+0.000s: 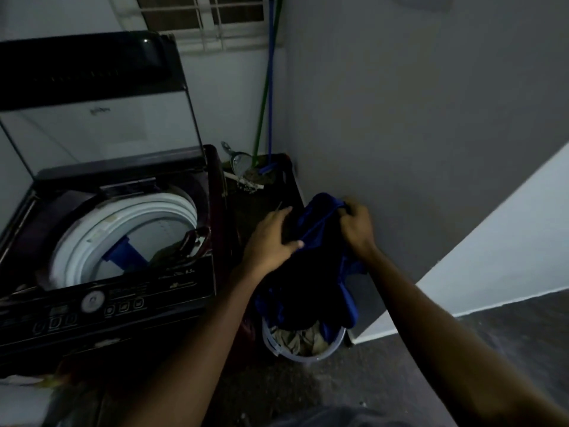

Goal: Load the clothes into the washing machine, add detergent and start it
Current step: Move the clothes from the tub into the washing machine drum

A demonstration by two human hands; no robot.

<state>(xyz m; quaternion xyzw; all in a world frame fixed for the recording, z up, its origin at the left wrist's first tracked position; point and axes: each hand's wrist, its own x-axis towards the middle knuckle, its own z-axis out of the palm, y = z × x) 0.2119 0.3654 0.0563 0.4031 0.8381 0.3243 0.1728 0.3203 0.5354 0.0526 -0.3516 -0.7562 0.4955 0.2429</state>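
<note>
A dark top-loading washing machine (172,291) stands at the left with its lid (92,97) raised and its white drum rim (123,223) exposed; some blue and dark cloth lies inside the drum. To its right, a blue and dark garment (320,272) hangs above a pale laundry basket (277,343) that holds more clothes. My left hand (271,238) grips the garment's left side. My right hand (357,226) pinches its top edge. Both hands hold it up in front of the grey wall.
The machine's control panel (101,303) with a round dial and buttons faces me. A green and a blue broom handle (268,87) lean in the corner above a dark crate (286,180) with a dustpan. A grey wall (431,134) closes the right side.
</note>
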